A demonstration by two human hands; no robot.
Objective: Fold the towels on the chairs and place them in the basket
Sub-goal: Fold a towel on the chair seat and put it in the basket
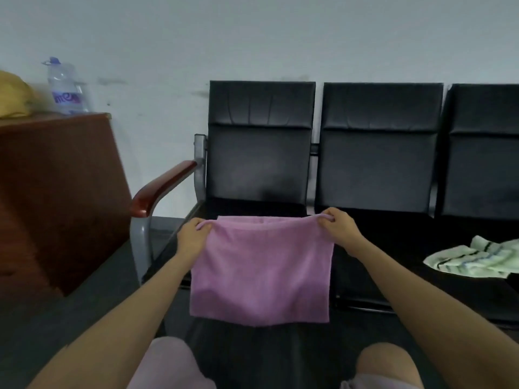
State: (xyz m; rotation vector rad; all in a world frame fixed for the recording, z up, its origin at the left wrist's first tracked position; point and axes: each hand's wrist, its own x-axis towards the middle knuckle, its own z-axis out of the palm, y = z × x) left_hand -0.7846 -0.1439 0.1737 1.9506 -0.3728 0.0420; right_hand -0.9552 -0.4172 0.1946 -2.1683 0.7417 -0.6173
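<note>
A pink towel hangs doubled over in front of the left black chair, its folded edge held level at the top. My left hand pinches its upper left corner and my right hand pinches its upper right corner. The towel's lower edge hangs free above my knees. A second towel, pale green with dark stripes, lies crumpled on the seat of the chairs to the right. No basket is in view.
The black chairs stand in a row against a pale wall. A wood-topped metal armrest juts out at the left end. A brown wooden cabinet on the left carries a plastic water bottle and a yellow object.
</note>
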